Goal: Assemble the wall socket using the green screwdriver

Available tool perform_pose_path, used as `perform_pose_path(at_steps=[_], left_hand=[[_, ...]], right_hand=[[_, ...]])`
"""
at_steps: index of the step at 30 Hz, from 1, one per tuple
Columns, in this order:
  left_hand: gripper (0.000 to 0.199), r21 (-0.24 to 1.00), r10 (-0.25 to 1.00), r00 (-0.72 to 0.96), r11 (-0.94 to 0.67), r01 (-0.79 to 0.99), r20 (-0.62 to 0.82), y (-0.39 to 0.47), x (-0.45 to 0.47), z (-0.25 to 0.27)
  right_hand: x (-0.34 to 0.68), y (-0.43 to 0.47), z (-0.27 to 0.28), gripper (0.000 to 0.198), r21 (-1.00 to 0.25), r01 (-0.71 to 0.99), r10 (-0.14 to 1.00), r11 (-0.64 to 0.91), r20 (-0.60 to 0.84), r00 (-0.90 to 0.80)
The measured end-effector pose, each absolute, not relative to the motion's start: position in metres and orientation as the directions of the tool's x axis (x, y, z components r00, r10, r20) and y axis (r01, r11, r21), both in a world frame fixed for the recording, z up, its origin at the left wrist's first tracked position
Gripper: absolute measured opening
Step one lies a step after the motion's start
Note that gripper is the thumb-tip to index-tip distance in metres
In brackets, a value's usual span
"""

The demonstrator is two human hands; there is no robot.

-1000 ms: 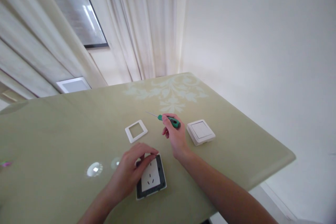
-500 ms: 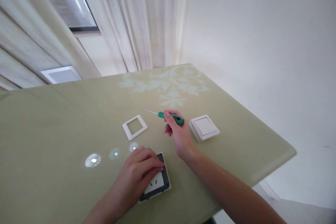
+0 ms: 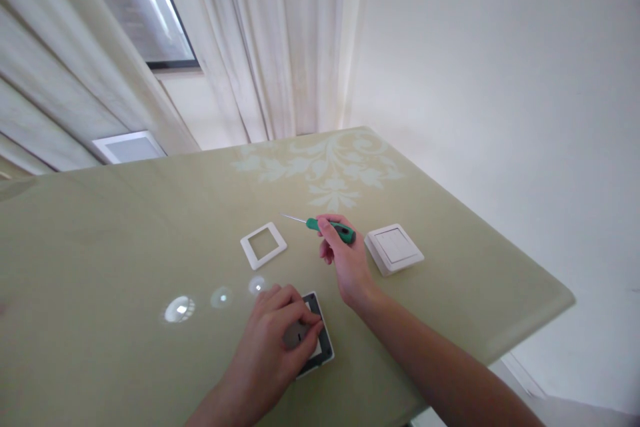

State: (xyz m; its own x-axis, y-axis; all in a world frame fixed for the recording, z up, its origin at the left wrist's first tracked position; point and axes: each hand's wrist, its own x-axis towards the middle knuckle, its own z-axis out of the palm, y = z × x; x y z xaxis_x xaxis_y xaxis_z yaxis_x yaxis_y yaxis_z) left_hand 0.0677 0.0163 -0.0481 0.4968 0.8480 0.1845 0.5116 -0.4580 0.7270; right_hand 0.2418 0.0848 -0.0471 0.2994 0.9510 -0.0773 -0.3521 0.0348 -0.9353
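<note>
My right hand [image 3: 345, 253] is closed round the green and black handle of a screwdriver [image 3: 334, 229], its thin metal shaft pointing left above the table. Below and to the left, my left hand [image 3: 275, 340] lies over a wall socket [image 3: 326, 345] with a dark frame and a white slotted face. Its thumb and forefinger are pinched together at the socket's right side; what is between them, if anything, is too small to make out. The hand covers most of the socket's left part. A white square cover frame [image 3: 250, 260] lies flat beyond the left hand.
A white wall switch [image 3: 395, 248] on its box sits right of my right hand. The table [image 3: 125, 233] has a pale green cover with a white floral pattern, and its right edge slopes towards me. Curtains [image 3: 280, 40] hang behind it, and a white wall [image 3: 490, 80] stands at the right.
My left thumb and forefinger have come together in a pinch at the socket's right side, where the fingers lay flatter before. The screwdriver stays in my right hand; the view has shifted slightly.
</note>
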Motion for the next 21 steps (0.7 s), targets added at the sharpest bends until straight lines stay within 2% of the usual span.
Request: perform_pose_path(at_steps=[5,9,12,15,17,19,21], left_hand=[[0.018,0.678,0.811,0.516,-0.544,0.495,0.275,0.017,0.067,-0.055],[0.018,0.599,0.740,0.526,-0.661,0.452,0.419,0.019,0.067,-0.058],[0.017,0.436,0.629,0.566,-0.777,0.454,0.532,0.020,0.067,-0.053],[0.012,0.152,0.453,0.667,-0.875,0.460,0.592,0.020,0.068,-0.045],[0.010,0.007,0.368,0.721,-0.893,0.450,0.587,0.018,0.068,-0.043],[0.011,-0.046,0.349,0.737,-0.888,0.457,0.578,0.014,0.069,-0.045],[0.012,-0.046,0.366,0.727,-0.877,0.479,0.581,0.011,0.070,-0.049]], right_hand=[[0.243,0.087,-0.049,0.046,-0.941,-0.336,0.946,0.044,-0.068,0.316],[0.243,0.089,-0.051,0.047,-0.944,-0.329,0.945,0.040,-0.071,0.320],[0.242,0.089,-0.051,0.046,-0.946,-0.321,0.947,0.048,-0.059,0.315],[0.243,0.089,-0.051,0.046,-0.951,-0.302,0.946,0.063,-0.040,0.322],[0.244,0.090,-0.052,0.046,-0.955,-0.287,0.944,0.076,-0.024,0.330],[0.245,0.091,-0.053,0.046,-0.958,-0.274,0.942,0.084,-0.013,0.336],[0.245,0.092,-0.054,0.046,-0.960,-0.267,0.942,0.088,-0.007,0.337]])
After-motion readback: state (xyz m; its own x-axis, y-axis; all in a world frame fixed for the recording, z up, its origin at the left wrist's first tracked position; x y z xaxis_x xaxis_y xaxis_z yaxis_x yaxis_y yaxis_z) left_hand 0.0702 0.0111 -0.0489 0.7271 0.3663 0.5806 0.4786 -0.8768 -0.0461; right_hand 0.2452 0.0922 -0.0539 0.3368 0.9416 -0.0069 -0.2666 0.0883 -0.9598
